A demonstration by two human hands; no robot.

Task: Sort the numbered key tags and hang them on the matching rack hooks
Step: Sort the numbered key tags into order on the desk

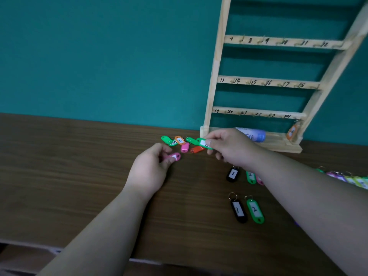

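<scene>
The left hand (150, 168) pinches a pink key tag (175, 156) between thumb and finger, low over the table. The right hand (229, 145) pinches a green key tag (202, 143) by its white paper label. Both tags are smooth plastic ovals. Just behind them lies a loose heap (184, 143) of about five more tags on the tabletop: two green, one orange, one pink and one red, some with thin metal rings. Nearer to the person lie two pairs, each a black tag marked 1 (239, 211) beside a green tag marked 2 (255, 210). The farther pair is partly hidden by the right forearm, with a pink edge beside it. A row of tags (348, 179) runs off at the right; their number I cannot count. The rack (215, 62) is of pale raw wood. It stands on the brown wood-grain table (79, 176) against a teal wall, and three rails are visible, each with six handwritten numbers and small hooks. One orange tag (292, 132) hangs under 24, and a white-blue bottle (253, 134) lies on the base.
</scene>
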